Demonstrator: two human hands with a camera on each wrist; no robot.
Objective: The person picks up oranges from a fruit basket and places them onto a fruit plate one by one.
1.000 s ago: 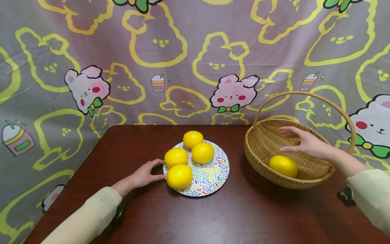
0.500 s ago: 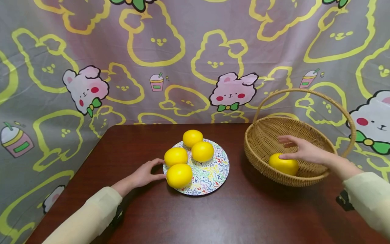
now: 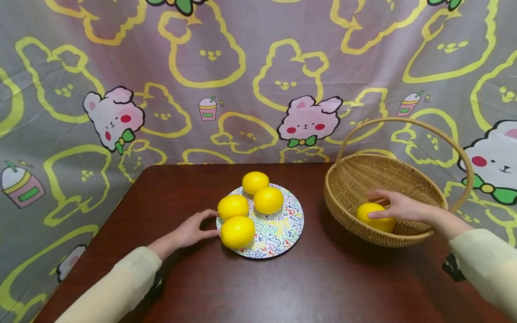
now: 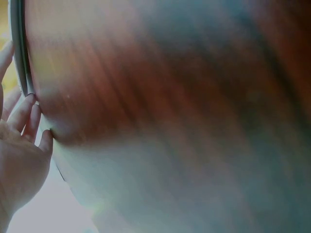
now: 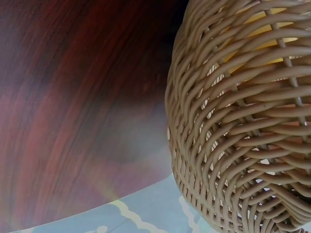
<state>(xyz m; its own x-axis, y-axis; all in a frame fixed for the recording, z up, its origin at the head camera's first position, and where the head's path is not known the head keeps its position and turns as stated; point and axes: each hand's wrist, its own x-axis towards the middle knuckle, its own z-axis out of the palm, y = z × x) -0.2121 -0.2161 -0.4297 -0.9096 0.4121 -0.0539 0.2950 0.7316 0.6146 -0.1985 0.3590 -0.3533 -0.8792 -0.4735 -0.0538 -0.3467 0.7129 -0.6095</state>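
Note:
My right hand (image 3: 404, 208) reaches into a wicker basket (image 3: 337, 211) and holds a lemon (image 3: 379, 225) there, thumb on the near side and fingers behind it. In the right wrist view, the basket's weave (image 5: 233, 111) hides that hand, and yellow shows through the gaps. My left hand (image 3: 187, 232) has thumb and fingertips at the left rim of a round patterned plate (image 3: 282, 233). Several lemons (image 3: 237, 232) lie on the plate's left and far side. In the left wrist view, relaxed fingers touch the plate's dark edge (image 4: 18, 48).
The basket's tall arched handle (image 3: 408, 120) rises above the right forearm. Both plate and basket stand on a dark brown wooden table (image 3: 307, 282). A curtain (image 3: 242, 67) printed with cartoon rabbits hangs right behind the table's far edge.
My right hand has come down from above the lemon in the basket and taken hold of it. The left hand, plate and its lemons stay in place.

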